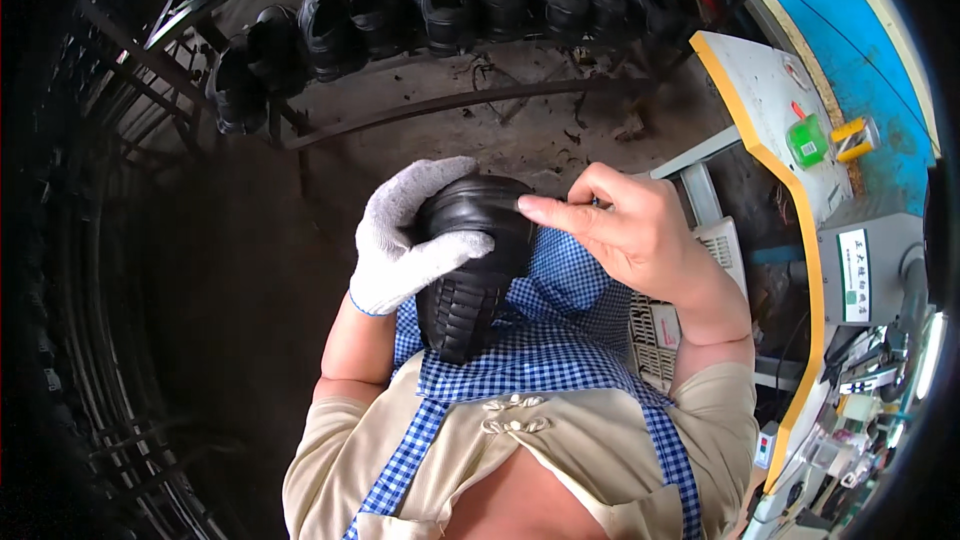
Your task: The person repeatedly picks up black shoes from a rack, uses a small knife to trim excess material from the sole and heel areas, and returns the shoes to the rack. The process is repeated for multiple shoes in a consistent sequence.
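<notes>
A black shoe (482,202) is held up before my apron, its ridged sole part pointing down toward my chest. Wrapped around its side is my left hand (405,240), in a pale knitted glove, with the thumb across the shoe and the fingers over the far edge. My bare right hand (630,225) meets the shoe's right edge with thumb and forefinger, the other fingers curled in. Something small and dark shows between those fingers, too little of it visible to name. The blue checked apron (570,280) lies behind the shoe.
Several black shoes (440,5) stand in a row on a metal rack (450,100) ahead. To my right is a white worktable with a yellow edge (790,170), carrying a green container (806,140), a yellow can (853,139) and a grey machine (872,260).
</notes>
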{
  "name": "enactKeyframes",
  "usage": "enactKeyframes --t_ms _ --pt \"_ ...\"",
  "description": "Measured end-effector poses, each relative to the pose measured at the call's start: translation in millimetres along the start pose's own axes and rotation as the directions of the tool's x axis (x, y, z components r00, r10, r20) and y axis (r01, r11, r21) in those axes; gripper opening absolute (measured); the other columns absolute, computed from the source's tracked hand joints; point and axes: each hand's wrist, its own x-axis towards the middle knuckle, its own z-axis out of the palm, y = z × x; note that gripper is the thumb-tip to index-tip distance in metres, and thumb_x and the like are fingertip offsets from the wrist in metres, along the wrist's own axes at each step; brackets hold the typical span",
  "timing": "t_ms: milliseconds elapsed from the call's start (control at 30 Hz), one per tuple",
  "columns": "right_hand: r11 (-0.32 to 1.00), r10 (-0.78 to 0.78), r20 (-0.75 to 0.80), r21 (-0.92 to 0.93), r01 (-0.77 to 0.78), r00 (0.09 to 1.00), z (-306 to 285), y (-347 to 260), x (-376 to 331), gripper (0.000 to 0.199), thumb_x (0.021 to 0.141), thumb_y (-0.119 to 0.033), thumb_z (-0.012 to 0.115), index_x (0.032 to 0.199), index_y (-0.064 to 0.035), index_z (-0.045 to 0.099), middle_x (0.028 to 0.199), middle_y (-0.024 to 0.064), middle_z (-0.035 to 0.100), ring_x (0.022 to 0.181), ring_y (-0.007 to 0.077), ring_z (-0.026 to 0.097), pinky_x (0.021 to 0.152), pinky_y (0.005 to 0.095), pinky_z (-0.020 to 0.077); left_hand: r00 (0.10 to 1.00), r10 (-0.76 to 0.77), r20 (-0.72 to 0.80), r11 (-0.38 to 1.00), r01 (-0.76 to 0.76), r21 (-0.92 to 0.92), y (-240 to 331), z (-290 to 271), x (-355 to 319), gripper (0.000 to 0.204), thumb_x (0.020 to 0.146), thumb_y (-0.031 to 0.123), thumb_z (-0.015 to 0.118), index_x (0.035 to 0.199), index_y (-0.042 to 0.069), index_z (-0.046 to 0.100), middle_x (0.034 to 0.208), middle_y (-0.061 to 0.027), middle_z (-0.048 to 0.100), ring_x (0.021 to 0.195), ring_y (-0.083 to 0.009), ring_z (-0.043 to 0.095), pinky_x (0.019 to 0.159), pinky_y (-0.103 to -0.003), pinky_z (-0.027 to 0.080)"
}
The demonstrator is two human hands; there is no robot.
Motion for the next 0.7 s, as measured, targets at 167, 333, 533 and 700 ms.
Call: enactKeyframes --t_ms 167,333,533,700 --pt "0.999 0.014 -0.001 -0.045 -0.014 1.000 1 1 -6 0.055 0.071 0.002 0.072 0.120 -0.0251 0.073 0.075 0.0026 0.053 0.055 0.0176 0.057 0.048 0.0325 0.0491 1.000 -0.010 0.008 1.000 0.010 0.016 2 1 -2 0.066 0.065 0.017 0.090 0.121 -0.006 0.063 0.109 -0.0123 0.068 0.103 -0.0209 0.066 0.094 -0.033 0.051" --pt "0.998 0.038 0.021 -0.060 -0.037 0.999 -15 4 -13 0.053 0.071 -0.002 0.072 0.117 -0.0261 0.074 0.075 0.0025 0.053 0.056 0.0175 0.057 0.048 0.0315 0.0478 1.000 -0.025 0.005 0.999 0.025 -0.021 1 1 -2 0.066 0.065 0.017 0.090 0.121 -0.006 0.063 0.110 -0.0125 0.068 0.103 -0.0207 0.066 0.094 -0.034 0.051" --pt "0.983 0.067 0.045 -0.172 -0.058 0.997 -27 -6 -10 0.048 0.072 -0.003 0.072 0.113 -0.0268 0.075 0.076 0.0025 0.052 0.059 0.0176 0.057 0.050 0.0320 0.0471 0.999 -0.050 0.014 0.997 0.051 -0.058 -3 4 1 0.065 0.065 0.016 0.090 0.120 -0.005 0.063 0.110 -0.0123 0.068 0.103 -0.0209 0.066 0.095 -0.033 0.051" --pt "0.985 0.050 0.063 -0.171 -0.039 0.997 -32 -4 -10 0.047 0.072 -0.003 0.071 0.112 -0.0267 0.076 0.076 0.0024 0.052 0.060 0.0177 0.058 0.050 0.0321 0.0465 0.999 -0.023 0.034 0.999 0.024 -0.021 -5 4 2 0.065 0.066 0.016 0.089 0.121 -0.005 0.063 0.110 -0.0116 0.068 0.103 -0.0203 0.065 0.094 -0.033 0.051"
